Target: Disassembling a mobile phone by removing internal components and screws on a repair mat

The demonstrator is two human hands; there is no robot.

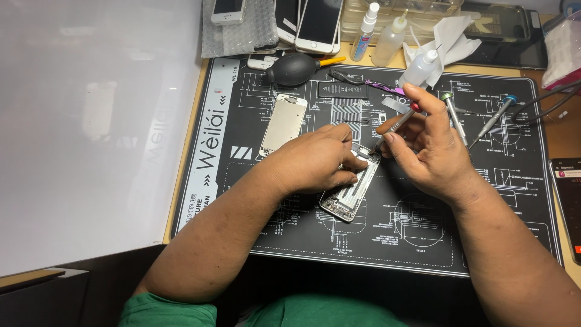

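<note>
Left hand [318,158] clamps opened phone chassis [351,194] flat on black repair mat [387,242], fingers pinching its long edges. Right hand [426,145] grips red-capped screwdriver [396,126], tip down at chassis top end. Chassis looks light, thin metal, stiff yet fragile inside; best held by rim, not innards. Detached screen panel [282,123] lies beyond left hand; two spare screwdrivers [478,118] beyond right. Mat matte, rubbery.
</note>
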